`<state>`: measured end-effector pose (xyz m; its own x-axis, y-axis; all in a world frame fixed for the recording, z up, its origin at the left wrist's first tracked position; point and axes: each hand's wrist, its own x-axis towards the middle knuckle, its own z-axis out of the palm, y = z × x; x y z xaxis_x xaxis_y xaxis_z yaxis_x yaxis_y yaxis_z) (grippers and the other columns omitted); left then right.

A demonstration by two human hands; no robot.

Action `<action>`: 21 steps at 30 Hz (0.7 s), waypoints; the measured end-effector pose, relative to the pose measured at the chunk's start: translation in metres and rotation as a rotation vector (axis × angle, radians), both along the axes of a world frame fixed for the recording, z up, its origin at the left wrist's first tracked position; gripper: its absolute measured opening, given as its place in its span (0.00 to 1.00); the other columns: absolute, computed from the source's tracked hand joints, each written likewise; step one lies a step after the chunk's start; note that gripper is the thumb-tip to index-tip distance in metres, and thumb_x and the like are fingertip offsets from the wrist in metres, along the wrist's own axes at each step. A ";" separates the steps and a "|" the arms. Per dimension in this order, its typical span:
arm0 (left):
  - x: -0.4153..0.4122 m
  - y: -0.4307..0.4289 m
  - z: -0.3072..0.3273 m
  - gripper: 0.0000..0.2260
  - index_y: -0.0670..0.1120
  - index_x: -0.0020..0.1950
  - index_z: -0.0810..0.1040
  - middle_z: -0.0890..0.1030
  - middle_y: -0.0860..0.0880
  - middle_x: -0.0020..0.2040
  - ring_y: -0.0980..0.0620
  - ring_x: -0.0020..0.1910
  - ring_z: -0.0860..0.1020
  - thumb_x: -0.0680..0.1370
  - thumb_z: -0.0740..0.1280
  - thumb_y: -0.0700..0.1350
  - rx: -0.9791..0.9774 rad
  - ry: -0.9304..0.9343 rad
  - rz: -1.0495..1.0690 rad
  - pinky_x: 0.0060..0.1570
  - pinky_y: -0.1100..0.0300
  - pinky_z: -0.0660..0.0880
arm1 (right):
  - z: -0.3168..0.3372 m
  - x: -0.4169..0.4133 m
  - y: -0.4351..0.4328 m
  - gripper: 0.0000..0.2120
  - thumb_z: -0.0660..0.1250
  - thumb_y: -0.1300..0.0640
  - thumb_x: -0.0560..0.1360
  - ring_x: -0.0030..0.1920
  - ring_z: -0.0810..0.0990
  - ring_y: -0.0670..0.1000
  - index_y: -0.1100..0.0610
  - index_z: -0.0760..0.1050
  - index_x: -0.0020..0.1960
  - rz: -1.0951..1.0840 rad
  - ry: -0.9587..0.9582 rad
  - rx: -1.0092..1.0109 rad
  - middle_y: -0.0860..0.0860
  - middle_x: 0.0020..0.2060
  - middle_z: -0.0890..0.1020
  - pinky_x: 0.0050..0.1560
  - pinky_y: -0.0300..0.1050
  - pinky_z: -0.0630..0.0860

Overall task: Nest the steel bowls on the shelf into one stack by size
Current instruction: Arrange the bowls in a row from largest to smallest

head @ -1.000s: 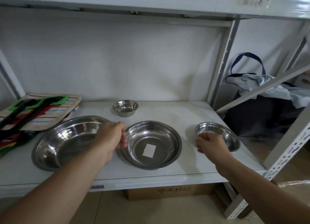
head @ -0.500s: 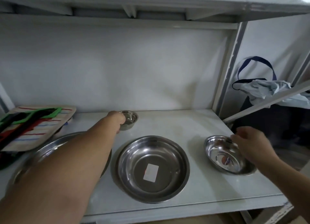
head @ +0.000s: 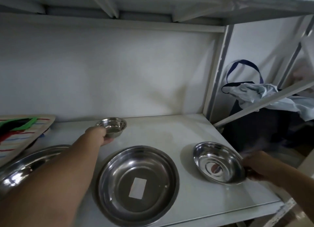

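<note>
Several steel bowls sit on the white shelf [head: 169, 135]. My left hand [head: 98, 135] grips the smallest bowl [head: 113, 125] at the back, holding its near-left rim. My right hand [head: 254, 165] holds the right rim of the small-medium bowl [head: 217, 162], which is tilted up on its right side. A wide bowl [head: 137, 184] with a white sticker inside lies flat at the front centre. The largest bowl [head: 25, 167] lies at the front left, partly hidden under my left forearm.
A striped fabric bag with black and green handles [head: 18, 133] lies at the back left. The shelf's upright post [head: 219, 70] bounds the right side. Beyond it stands a dark bag with blue handles and pale cloth [head: 265, 97]. An upper shelf [head: 153, 7] hangs overhead.
My left hand went from the wide bowl's rim to the back and took hold of the smallest bowl. My right hand gripped the small-medium bowl's right rim and tipped it up.
</note>
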<state>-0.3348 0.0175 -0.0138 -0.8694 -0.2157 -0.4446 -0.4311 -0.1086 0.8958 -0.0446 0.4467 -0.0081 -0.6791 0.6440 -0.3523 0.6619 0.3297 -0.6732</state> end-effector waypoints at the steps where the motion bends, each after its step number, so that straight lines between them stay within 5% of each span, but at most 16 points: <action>1: 0.001 0.001 0.000 0.16 0.37 0.68 0.75 0.81 0.37 0.59 0.38 0.46 0.82 0.80 0.65 0.35 0.009 0.023 -0.027 0.24 0.50 0.81 | -0.001 0.001 0.000 0.06 0.67 0.72 0.75 0.23 0.74 0.52 0.66 0.74 0.40 -0.006 0.042 -0.064 0.60 0.28 0.74 0.24 0.42 0.72; 3: 0.011 0.003 0.006 0.16 0.37 0.69 0.74 0.79 0.37 0.64 0.37 0.57 0.81 0.80 0.65 0.36 0.030 0.044 -0.038 0.41 0.48 0.81 | 0.000 0.005 -0.002 0.07 0.65 0.75 0.75 0.20 0.72 0.50 0.65 0.73 0.46 -0.064 0.172 -0.249 0.61 0.32 0.70 0.21 0.39 0.70; 6: 0.031 0.015 0.024 0.18 0.35 0.70 0.73 0.78 0.35 0.65 0.40 0.54 0.80 0.80 0.64 0.32 0.072 0.102 -0.059 0.48 0.49 0.79 | 0.010 0.013 -0.007 0.07 0.67 0.74 0.75 0.18 0.74 0.48 0.65 0.75 0.42 -0.147 0.310 -0.431 0.59 0.28 0.73 0.19 0.36 0.73; 12: 0.101 0.065 0.081 0.12 0.36 0.63 0.70 0.75 0.38 0.44 0.42 0.39 0.79 0.80 0.58 0.29 0.178 0.130 -0.279 0.24 0.55 0.81 | 0.052 0.031 -0.010 0.04 0.67 0.70 0.77 0.18 0.78 0.48 0.71 0.78 0.45 -0.267 0.487 -0.518 0.57 0.22 0.81 0.20 0.35 0.76; 21: 0.235 0.173 0.079 0.15 0.32 0.65 0.75 0.81 0.37 0.43 0.45 0.28 0.83 0.80 0.60 0.32 0.320 0.065 -0.391 0.24 0.57 0.82 | 0.112 0.068 -0.017 0.08 0.62 0.67 0.81 0.20 0.80 0.47 0.67 0.76 0.44 -0.199 0.638 -0.757 0.59 0.26 0.84 0.21 0.34 0.77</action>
